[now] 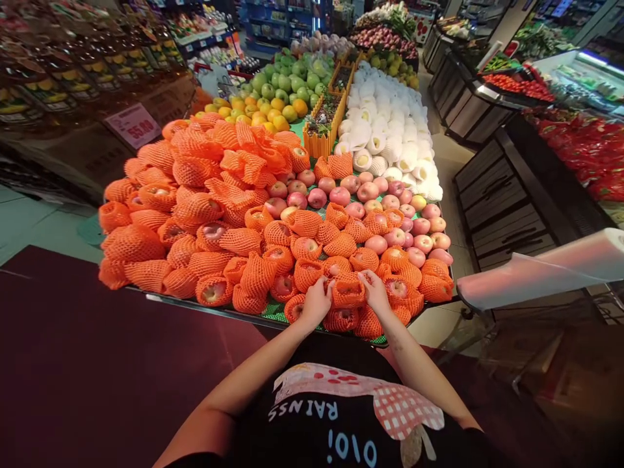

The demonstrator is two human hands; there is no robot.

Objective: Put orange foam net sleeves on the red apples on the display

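Left fingers [322,285] and right fingers [365,279] grip the orange-netted apple [348,292] from both sides; it sits right between them, other netted fruit [341,320] crowding close, bare pink apples [394,237] beyond the fingertips.

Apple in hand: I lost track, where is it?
Head view, just right of centre: the netted apple sits between left hand and right hand, near the display edge.
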